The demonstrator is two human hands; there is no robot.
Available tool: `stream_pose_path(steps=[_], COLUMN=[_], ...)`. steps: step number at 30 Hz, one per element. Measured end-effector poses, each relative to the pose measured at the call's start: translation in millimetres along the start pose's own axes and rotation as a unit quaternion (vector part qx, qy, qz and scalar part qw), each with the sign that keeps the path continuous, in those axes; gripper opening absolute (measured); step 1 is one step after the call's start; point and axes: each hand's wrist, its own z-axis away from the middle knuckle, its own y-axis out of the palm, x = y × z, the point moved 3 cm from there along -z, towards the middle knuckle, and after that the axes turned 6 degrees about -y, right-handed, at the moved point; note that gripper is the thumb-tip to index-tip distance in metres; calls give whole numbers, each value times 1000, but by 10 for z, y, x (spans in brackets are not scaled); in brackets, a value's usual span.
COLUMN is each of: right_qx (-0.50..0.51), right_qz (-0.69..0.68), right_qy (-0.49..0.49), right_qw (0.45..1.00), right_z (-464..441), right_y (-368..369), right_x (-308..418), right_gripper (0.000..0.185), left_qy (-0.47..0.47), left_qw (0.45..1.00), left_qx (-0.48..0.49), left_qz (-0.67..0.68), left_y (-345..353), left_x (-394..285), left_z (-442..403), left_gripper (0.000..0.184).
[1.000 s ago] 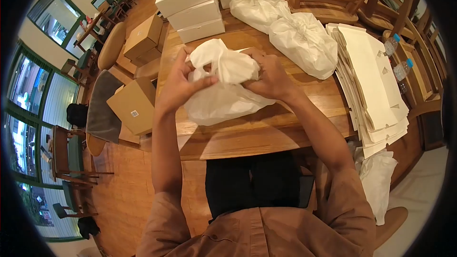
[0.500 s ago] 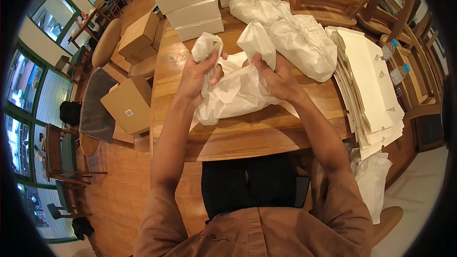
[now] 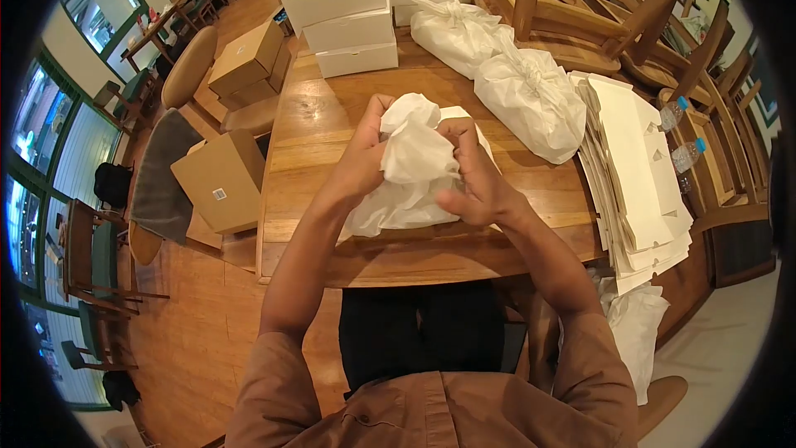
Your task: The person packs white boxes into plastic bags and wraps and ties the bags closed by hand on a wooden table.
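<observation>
A thin white bag (image 3: 406,207) sits on the wooden table (image 3: 323,116) right in front of me, its gathered top pulled up between my hands. My left hand (image 3: 365,153) is closed on the left side of the gathered top. From the right, my right hand (image 3: 479,182) has its fingers curled into the same material, with the thumb held apart lower down. Folds of the bag hide some fingertips, and what is inside cannot be seen. Two tied white bags (image 3: 531,104) rest farther back to the right.
White boxes (image 3: 348,25) are stacked at the table's back left. Flattened white cartons (image 3: 634,166) lie along the right edge, near plastic bottles (image 3: 686,154) and stacked wooden chairs (image 3: 580,8). Brown cardboard boxes (image 3: 220,182) stand on chairs at left. Another white bag (image 3: 637,332) hangs low right.
My hands have come closer together, bringing the two separate ends of the bag into one crossed bunch. The right thumb has lifted away from the material. The view has shifted slightly.
</observation>
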Motion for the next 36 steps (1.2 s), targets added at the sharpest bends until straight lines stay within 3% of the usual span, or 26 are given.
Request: stream_pose_path(steps=[3, 4, 6, 12, 16, 18, 19, 22, 24, 26, 28, 32, 34, 36], right_qx=[-3, -1, -73, -170, -111, -55, -55, -81, -292, -281, -136, -152, -164, -140], right_qz=[13, 11, 29, 188, 282, 287, 286, 216, 124, 161, 253, 198, 226, 234], right_qy=[-59, -57, 65, 4, -94, -112, -112, -100, 18, 10, -18, 31, -76, -113], right_qw=[998, 998, 995, 967, 948, 950, 950, 968, 948, 946, 958, 968, 957, 955], right_z=[24, 68, 97, -86, -142, -172, -155, -132, -107, -154, -110, -43, -64, -94], right_y=[13, 48, 97, 40, -14, -5, -5, 22, -1, -100, -125, -82, -88, -84], right_x=[-131, -129, -134, 41, 139, 196, 181, 144, 142, 128, 47, 25, 86, 131], right_gripper=[47, 47, 38, 18, 21, 27, 27, 33, 38, 38, 34, 27, 25, 25], left_qy=[73, 71, -9, 17, 78, -48, -51, -61, -46, -30, -26, -20, -37, -36], left_qw=[992, 992, 996, 977, 985, 996, 997, 998, 997, 996, 989, 996, 998, 998], left_qx=[2, 0, 45, 88, 104, 53, 0, 10, 29, 47, 57, 62, 47, 42], left_qz=[-103, -101, -75, -191, -117, -49, -50, -18, -48, -76, -132, -61, -12, -2], left_y=[-13, -35, -76, -155, 26, -11, -28, -48, 11, 29, -6, -13, -57, -30], left_x=[-16, -14, 21, 31, -145, -93, -22, -27, -71, -81, -43, -39, -26, -5], left_z=[16, 23, 34, 109, 122, 93, 69, 80, 125, 125, 99, 85, 46, 10], left_gripper=[22, 22, 30, 48, 35, 36, 35, 34, 33, 33, 32, 34, 42, 42])
